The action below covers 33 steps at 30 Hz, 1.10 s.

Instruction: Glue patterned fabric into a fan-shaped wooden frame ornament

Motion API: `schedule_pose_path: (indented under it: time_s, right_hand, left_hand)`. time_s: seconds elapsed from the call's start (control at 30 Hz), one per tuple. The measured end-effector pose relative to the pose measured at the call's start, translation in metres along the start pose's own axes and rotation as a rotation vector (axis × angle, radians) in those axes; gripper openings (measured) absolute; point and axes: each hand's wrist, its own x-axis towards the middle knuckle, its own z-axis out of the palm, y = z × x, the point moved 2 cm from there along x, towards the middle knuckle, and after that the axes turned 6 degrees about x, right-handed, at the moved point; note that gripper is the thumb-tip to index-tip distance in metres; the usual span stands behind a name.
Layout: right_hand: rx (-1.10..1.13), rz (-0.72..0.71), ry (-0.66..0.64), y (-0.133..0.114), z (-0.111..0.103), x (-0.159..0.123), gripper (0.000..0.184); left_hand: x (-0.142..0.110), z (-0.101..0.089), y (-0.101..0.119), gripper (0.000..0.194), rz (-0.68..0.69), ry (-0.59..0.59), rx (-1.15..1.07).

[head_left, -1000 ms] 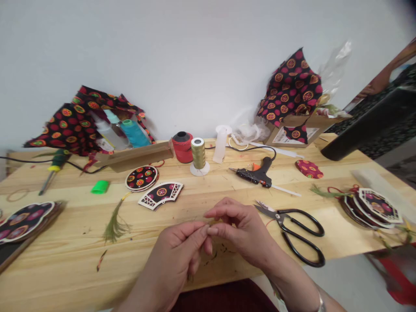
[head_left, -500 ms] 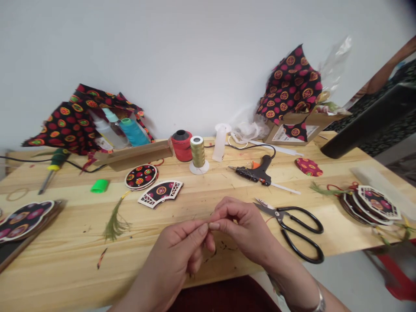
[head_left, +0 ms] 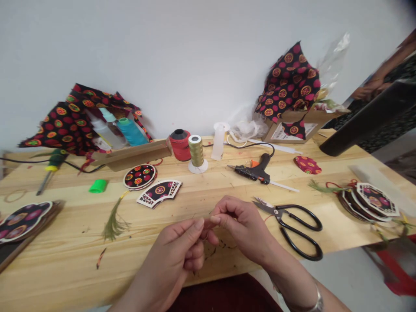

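My left hand (head_left: pixel 182 247) and my right hand (head_left: pixel 242 227) meet above the front of the wooden table, thumbs pinched against the forefingers. Whatever lies between the fingertips is too small to make out. Just right of my right hand lie black-handled scissors (head_left: pixel 289 223), blades apart. Beyond my hands rest a fan-shaped ornament (head_left: pixel 160 193) with patterned cloth in a white frame and a round ornament (head_left: pixel 139 177) with a green tassel (head_left: pixel 114 223). A gold thread spool (head_left: pixel 196 151) stands upright beside a red thread spool (head_left: pixel 180 145).
A black glue gun (head_left: pixel 255 170) lies behind the scissors. Stacked ornaments (head_left: pixel 370 201) sit at the right edge, another cloth ornament (head_left: pixel 24 221) at the left. Cardboard boxes (head_left: pixel 130 156) with cloth stand along the wall. Another person's arm (head_left: pixel 386 69) shows behind a black cylinder (head_left: pixel 367 117).
My fingertips have drawn slightly apart, the left hand shifting a little left. The other person's hands have come into view at the right.
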Motion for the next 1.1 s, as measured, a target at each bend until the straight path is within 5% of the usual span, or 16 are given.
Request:
schedule_pose_path:
  time_s: [0.53, 1.1]
  right_hand:
    - [0.027, 0.036, 0.029, 0.003, 0.0, 0.0, 0.016]
    - [0.527, 0.4, -0.049, 0.015, 0.006, -0.003, 0.025]
  left_hand:
    - [0.001, 0.0, 0.001, 0.03, 0.02, 0.071, 0.102]
    - [0.001, -0.001, 0.002, 0.032, 0.038, 0.053, 0.15]
